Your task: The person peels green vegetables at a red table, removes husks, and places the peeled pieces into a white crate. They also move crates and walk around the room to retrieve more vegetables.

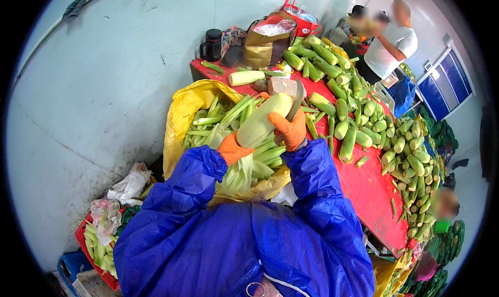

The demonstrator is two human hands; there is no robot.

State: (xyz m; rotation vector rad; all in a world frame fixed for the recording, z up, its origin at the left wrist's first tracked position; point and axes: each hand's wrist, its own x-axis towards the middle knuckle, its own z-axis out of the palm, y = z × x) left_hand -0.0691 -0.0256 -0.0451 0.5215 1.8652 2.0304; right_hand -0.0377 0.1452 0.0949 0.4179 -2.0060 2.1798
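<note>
A large ear of corn in pale green husk is held at an angle in front of me. My left hand, in an orange glove, closes around its near end, where loose husk leaves hang down. In my orange-gloved right hand is a knife, gripped by its handle. The knife's curved blade points up and away, beside the ear's far end. Underneath, a yellow sack gapes wide, filled with stripped husk leaves.
A red-covered table carries a long pile of husked corn. Near its far end are a stone block, a trimmed ear, bags and a black flask. People stand beyond. A red crate sits lower left.
</note>
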